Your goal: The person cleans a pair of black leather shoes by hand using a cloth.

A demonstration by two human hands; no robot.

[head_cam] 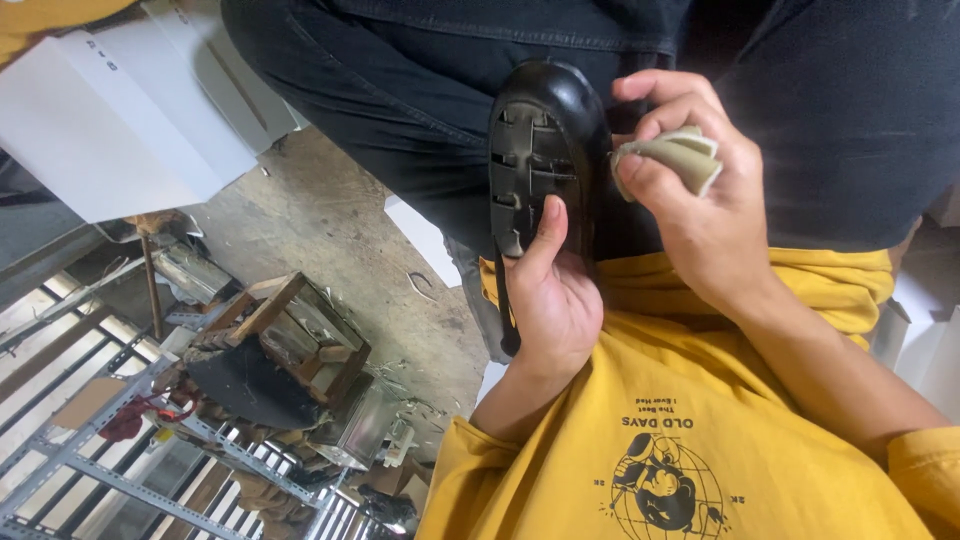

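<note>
A black shoe [545, 150] rests on my lap with its ridged sole turned up toward me. My left hand [555, 300] grips it from below, the thumb pressed on the heel end of the sole. A narrow dark strip [505, 310] hangs down beside that hand. My right hand [705, 215] is to the right of the shoe and pinches a folded beige cloth or abrasive sheet [675, 155] against the shoe's toe edge. I wear black trousers and a yellow printed shirt.
White boxes [110, 110] are stacked at the upper left. On the littered concrete floor [340, 230] stand a wooden crate [290, 340] and scrap parts. Perforated metal rack rails [90, 450] fill the lower left. More white boxes [920, 340] sit at the right edge.
</note>
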